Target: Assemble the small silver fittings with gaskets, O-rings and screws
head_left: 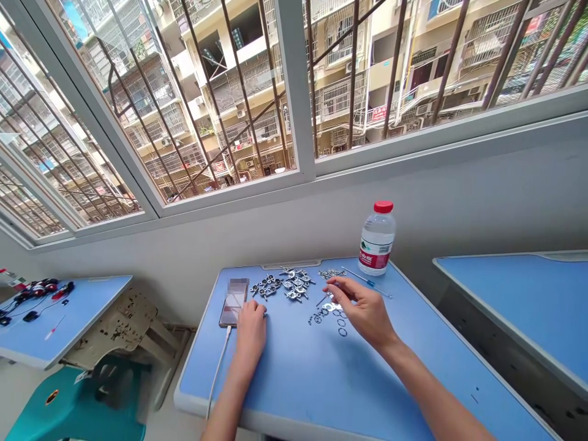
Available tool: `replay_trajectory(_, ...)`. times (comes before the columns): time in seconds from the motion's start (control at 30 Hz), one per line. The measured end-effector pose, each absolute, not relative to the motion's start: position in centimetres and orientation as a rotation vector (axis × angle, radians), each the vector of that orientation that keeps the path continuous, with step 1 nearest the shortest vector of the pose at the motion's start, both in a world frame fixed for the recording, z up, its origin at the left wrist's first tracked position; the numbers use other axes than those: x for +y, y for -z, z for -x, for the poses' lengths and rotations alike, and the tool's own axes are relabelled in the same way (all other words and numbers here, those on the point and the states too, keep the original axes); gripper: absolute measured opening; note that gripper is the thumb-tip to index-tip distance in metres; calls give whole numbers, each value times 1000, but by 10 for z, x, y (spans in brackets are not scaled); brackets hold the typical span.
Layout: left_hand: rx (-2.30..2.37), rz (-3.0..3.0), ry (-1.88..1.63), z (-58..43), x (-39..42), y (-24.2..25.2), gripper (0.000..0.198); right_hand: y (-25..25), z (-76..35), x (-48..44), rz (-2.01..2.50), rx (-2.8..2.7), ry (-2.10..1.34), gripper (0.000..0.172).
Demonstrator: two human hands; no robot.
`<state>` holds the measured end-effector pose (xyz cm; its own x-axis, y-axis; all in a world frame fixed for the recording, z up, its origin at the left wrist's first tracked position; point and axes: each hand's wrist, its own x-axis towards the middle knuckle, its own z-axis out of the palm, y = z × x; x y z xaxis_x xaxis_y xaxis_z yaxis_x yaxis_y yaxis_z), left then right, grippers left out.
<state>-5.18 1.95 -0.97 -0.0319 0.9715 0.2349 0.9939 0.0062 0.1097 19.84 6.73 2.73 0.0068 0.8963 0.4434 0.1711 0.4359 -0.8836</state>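
Window [305,171]: pale frames are set behind and above the bottle [377,239]; brown bars [354,73] are seen outside, with apartment buildings [342,98] beyond.
Wall [294,226]: plain grey, placed directly behind the bottle.
Blue table [294,380]: the bottle is stood upright near its far edge, closed with a red cap [383,207].
Metal parts [296,283]: heaped loosely to the left of the bottle; dark-faced parts [265,286] are grouped farther left, and a pile of smaller pieces [331,274] is laid nearer to it.
Rings [342,336]: scattered in front of the bottle and to its left, with tiny dark bits [318,318] beside them.
Slim blue tool [370,283]: laid slantwise just in front of the bottle.
Phone [234,303]: set well left of the bottle, with a white cable [220,361] plugged in.
Right grip [367,309]: held above the rings, in front of the bottle; thumb and forefinger are brought near each other, but whether anything is pinched cannot be told.
Left grip [252,321]: placed by the phone's right edge, left of the bottle; the fingers are curled, and whether they are clamped on something cannot be told.
Teal stool [87,404]: placed far left of the bottle.
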Motion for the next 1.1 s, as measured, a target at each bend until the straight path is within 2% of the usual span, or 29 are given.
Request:
replay_trajectory(0.27,-1968,2434,566,19,-23,18,31,-23,-201,72,997,-1424,-793,34)
replay_trajectory(0.57,-1734,2860,940,7,-13,16,38,-26,-218,84,1058,-1358,-831,34)
replay_trajectory(0.8,-1724,3016,884,-1,-6,3,57,-21,-231,92,1166,-1335,-898,29)
replay_trajectory(1.1,-1799,3010,779,1,7,-10,58,-18,-256,107,1268,-1233,-809,31)
